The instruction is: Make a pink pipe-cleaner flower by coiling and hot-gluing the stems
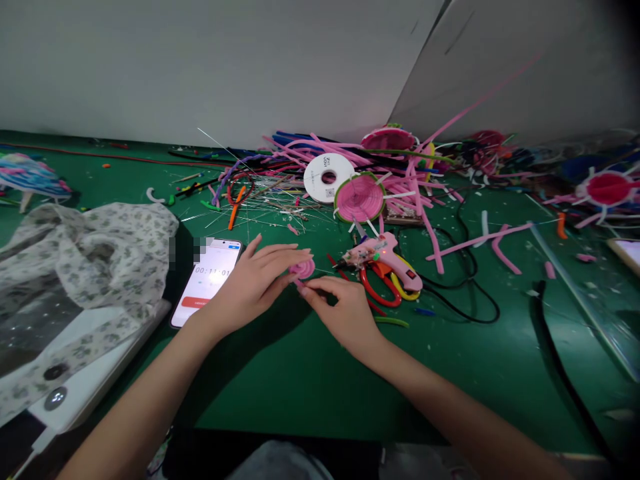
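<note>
Between my hands is a small flat coil of pink pipe cleaner (303,268), held just above the table. My left hand (267,275) grips the coil's left edge between thumb and fingers. My right hand (340,303) pinches the pink strand at the coil's lower edge with thumb and forefinger. Right of my right hand lies a pink hot glue gun (387,257), on top of scissors (383,287) with red and yellow handles. Behind them leans a larger pink disc with a green rim (358,198) and white spokes.
A phone (207,283) showing a timer lies left of my left hand. Floral cloth (120,247) covers a white case. A white spool (327,177), thin wires and pink pipe cleaners (415,190) clutter the back. A black cable (480,313) loops on the green table (280,393).
</note>
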A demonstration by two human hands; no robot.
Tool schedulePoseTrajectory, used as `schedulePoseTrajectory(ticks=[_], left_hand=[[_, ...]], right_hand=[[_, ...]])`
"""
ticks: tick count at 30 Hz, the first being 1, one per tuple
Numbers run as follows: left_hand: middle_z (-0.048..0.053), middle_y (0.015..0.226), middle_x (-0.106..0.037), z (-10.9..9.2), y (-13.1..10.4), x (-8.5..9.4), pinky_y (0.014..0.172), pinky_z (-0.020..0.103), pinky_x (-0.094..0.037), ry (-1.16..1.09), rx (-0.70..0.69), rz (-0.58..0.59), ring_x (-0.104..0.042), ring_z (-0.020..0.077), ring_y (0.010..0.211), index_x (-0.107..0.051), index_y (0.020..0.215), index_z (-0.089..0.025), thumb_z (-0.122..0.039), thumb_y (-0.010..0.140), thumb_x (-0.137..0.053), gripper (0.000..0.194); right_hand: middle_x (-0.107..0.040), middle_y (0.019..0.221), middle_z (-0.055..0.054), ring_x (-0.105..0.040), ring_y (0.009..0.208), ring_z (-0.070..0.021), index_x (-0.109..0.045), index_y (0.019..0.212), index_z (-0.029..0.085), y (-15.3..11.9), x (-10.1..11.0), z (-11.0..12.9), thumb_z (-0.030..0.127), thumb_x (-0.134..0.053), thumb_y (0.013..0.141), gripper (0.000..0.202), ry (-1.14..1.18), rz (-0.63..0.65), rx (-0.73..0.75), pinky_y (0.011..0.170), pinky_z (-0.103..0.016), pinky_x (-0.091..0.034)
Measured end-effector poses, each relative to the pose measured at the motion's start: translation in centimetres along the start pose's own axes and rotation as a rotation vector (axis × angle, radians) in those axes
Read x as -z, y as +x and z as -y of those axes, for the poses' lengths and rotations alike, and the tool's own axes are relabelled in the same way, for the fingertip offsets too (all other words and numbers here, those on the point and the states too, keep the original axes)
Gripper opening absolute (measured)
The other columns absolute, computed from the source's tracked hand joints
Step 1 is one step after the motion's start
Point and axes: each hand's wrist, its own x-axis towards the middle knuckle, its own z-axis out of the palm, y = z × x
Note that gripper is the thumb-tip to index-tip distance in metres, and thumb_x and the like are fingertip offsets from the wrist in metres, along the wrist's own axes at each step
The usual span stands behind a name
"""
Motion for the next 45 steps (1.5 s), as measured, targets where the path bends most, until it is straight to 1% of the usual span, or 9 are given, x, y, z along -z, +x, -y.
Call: schedulePoseTrajectory(ticks=[8, 13, 18, 26, 30, 32, 36, 39, 45], left_hand=[[0.001, 0.137, -0.053, 0.2, -0.1, -0.1, 0.113, 0.051, -0.018, 0.015, 0.000, -0.011, -0.046, 0.0171, 0.129, -0.045, 0.129, -0.029, -0.023, 0.098, -0.037, 0.033], [0.000, 0.134, -0.056, 0.4, 0.0, -0.8, 0.113, 0.054, -0.017, 0.068, -0.021, 0.030, -0.048, 0.0191, 0.126, -0.049, 0.128, -0.031, -0.025, 0.098, -0.039, 0.032], [0.001, 0.135, -0.055, 0.5, 0.1, -1.1, 0.113, 0.056, -0.015, 0.104, -0.050, 0.049, -0.047, 0.0204, 0.127, -0.048, 0.130, -0.033, -0.029, 0.097, -0.041, 0.033], [0.003, 0.137, -0.052, 0.7, 0.1, -1.5, 0.111, 0.057, -0.020, 0.171, -0.075, 0.002, -0.046, 0.0228, 0.127, -0.050, 0.127, -0.032, -0.027, 0.095, -0.046, 0.032], [0.004, 0.127, -0.058, 0.6, 0.1, -1.6, 0.107, 0.053, -0.028, 0.170, -0.077, -0.072, -0.053, 0.0209, 0.116, -0.053, 0.124, -0.033, -0.027, 0.095, -0.046, 0.031], [0.004, 0.121, -0.060, 0.6, 0.1, -1.6, 0.106, 0.052, -0.030, 0.157, -0.080, -0.090, -0.055, 0.0198, 0.111, -0.053, 0.124, -0.034, -0.027, 0.095, -0.046, 0.031], [0.005, 0.117, -0.060, 0.7, 0.1, -1.7, 0.106, 0.051, -0.031, 0.140, -0.091, -0.098, -0.055, 0.0195, 0.109, -0.052, 0.127, -0.033, -0.027, 0.096, -0.044, 0.032], [0.004, 0.116, -0.061, 0.7, 0.1, -1.7, 0.105, 0.051, -0.032, 0.136, -0.094, -0.106, -0.056, 0.0193, 0.107, -0.051, 0.126, -0.033, -0.026, 0.095, -0.046, 0.032], [0.003, 0.117, -0.059, 0.8, 0.1, -1.8, 0.105, 0.051, -0.032, 0.148, -0.099, -0.099, -0.055, 0.0190, 0.108, -0.050, 0.126, -0.033, -0.025, 0.095, -0.047, 0.033]], right_hand=[[-0.072, 0.073, 0.000, -0.064, 0.066, -0.0148, -0.072, 0.080, 0.021, 0.2, -0.4, 0.0, 0.026, -0.059, 0.084, 0.014, 0.150, 0.011, -0.073, 0.061, -0.026, -0.047], [-0.072, 0.072, 0.001, -0.060, 0.060, -0.0136, -0.072, 0.082, 0.023, 0.0, -0.2, -0.7, 0.024, -0.059, 0.084, 0.013, -0.059, 0.043, -0.067, 0.057, -0.026, -0.043], [-0.072, 0.078, 0.000, -0.061, 0.075, -0.0176, -0.071, 0.083, 0.022, -0.4, 0.3, -0.6, 0.024, -0.057, 0.086, 0.015, -0.387, 0.021, 0.099, 0.063, -0.029, -0.042], [-0.068, 0.079, -0.005, -0.055, 0.074, -0.0179, -0.069, 0.083, 0.018, -0.7, 0.9, -0.9, 0.021, -0.049, 0.092, 0.022, -0.622, 0.016, 0.373, 0.063, -0.031, -0.040], [-0.069, 0.080, -0.005, -0.056, 0.073, -0.0179, -0.069, 0.086, 0.018, -0.5, 2.2, -1.3, 0.024, -0.050, 0.092, 0.021, -0.636, 0.017, 0.477, 0.065, -0.031, -0.041], [-0.070, 0.083, -0.005, -0.059, 0.077, -0.0177, -0.068, 0.089, 0.019, -0.1, 3.5, -1.7, 0.024, -0.051, 0.091, 0.018, -0.598, -0.036, 0.498, 0.069, -0.031, -0.043], [-0.070, 0.088, -0.005, -0.062, 0.084, -0.0185, -0.064, 0.091, 0.020, 0.7, 6.8, -3.3, 0.022, -0.054, 0.087, 0.010, -0.576, -0.258, 0.387, 0.076, -0.031, -0.046], [-0.065, 0.083, -0.005, -0.058, 0.075, -0.0191, -0.059, 0.087, 0.021, 0.9, 9.0, -4.9, 0.025, -0.057, 0.084, 0.006, -0.627, -0.382, 0.239, 0.068, -0.032, -0.045], [-0.061, 0.086, -0.006, -0.056, 0.078, -0.0225, -0.053, 0.089, 0.021, 0.5, 9.6, -7.0, 0.032, -0.065, 0.075, 0.022, -0.669, -0.325, 0.128, 0.066, -0.033, -0.043]])
